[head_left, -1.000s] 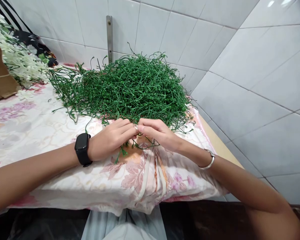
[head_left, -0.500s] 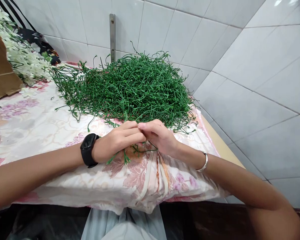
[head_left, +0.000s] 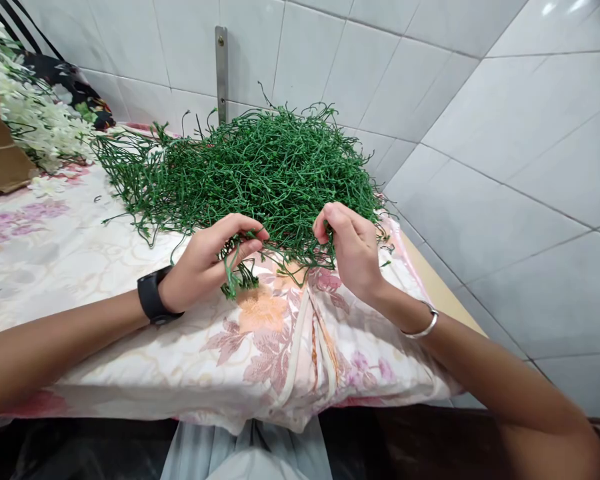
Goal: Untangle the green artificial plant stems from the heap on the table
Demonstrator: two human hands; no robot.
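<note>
pile position: we find the green stem pile (head_left: 280, 167) on the counter (head_left: 445, 287), beyond our hands, toward the rear edge.
pile long axis: left to right, roughly parallel to the front edge.
nearer hand: we judge the right hand (head_left: 355, 250), at the pile's near right side.
left hand (head_left: 200, 263) state: curled around the small bunch (head_left: 233, 283), thumb and fingertips slightly apart.
right hand state: fingers bent in; we cannot tell whether they clamp a stem.
count: one pile, one bunch, two hands; individual stems uncountable.
</note>
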